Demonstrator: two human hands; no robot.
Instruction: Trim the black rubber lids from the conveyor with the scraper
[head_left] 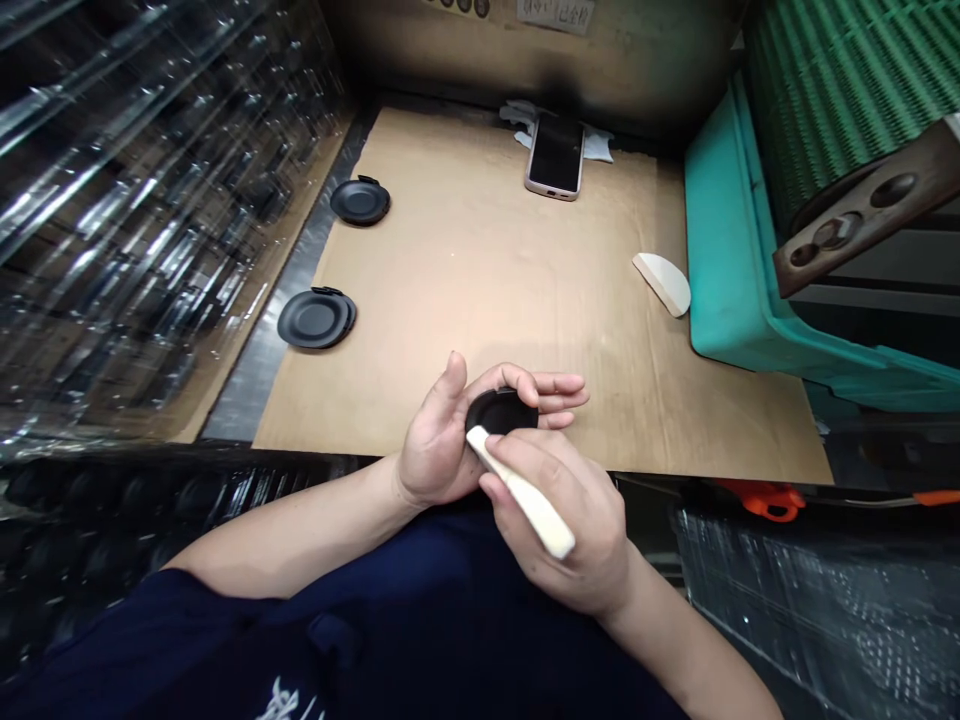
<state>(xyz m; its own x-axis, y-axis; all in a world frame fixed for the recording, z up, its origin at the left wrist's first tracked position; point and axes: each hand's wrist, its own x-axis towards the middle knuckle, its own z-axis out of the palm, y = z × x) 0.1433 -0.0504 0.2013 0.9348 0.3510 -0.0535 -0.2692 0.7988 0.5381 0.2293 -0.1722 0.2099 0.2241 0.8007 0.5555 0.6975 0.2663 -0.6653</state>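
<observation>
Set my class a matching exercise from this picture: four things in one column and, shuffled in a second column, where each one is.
Things:
1. Smartphone
2. White half-round pad
3. Black round case
4. White strip

Places:
A. Near the teal plastic bin
B. Gripped in the right hand
C. At the far end of the cardboard sheet
D. Held in the left hand

Pairs: 1-C, 2-A, 3-D, 4-B
</observation>
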